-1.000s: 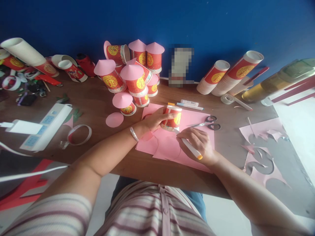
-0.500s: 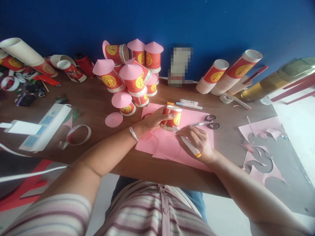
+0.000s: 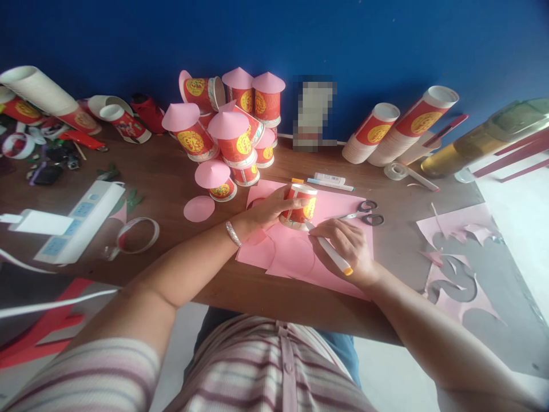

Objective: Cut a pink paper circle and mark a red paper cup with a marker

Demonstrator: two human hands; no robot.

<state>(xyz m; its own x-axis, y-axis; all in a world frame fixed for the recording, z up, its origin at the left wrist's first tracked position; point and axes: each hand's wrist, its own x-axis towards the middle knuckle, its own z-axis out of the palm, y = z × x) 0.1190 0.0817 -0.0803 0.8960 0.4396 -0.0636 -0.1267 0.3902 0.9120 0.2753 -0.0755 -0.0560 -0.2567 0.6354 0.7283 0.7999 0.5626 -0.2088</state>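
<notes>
My left hand (image 3: pixel 274 207) is wrapped round the side of a red paper cup (image 3: pixel 297 215) with a yellow emblem, held over pink paper (image 3: pixel 338 200). The cup's white bottom faces up. In my right hand (image 3: pixel 343 240) is a white marker (image 3: pixel 330 253) with an orange end; its tip is at the lower edge of the cup. Circle outlines show on the pink sheets beneath. Scissors (image 3: pixel 364 215) with dark handles lie on the paper just beyond my right hand. Behind the paper are a blue-and-white marker (image 3: pixel 330 184) and a white tube (image 3: pixel 329 178).
Red cups with pink cone tops (image 3: pixel 231 134) stand clustered at the back left. Stacked cups (image 3: pixel 373 134), a tape roll (image 3: pixel 397 170) and paper scraps (image 3: pixel 463 297) are on the right. A power strip (image 3: pixel 79 223) and a clear tape ring (image 3: pixel 137 236) lie left.
The marker in my right hand has shifted slightly to the right and down along the cup's lower edge. My left hand and the cup stay almost where they were.
</notes>
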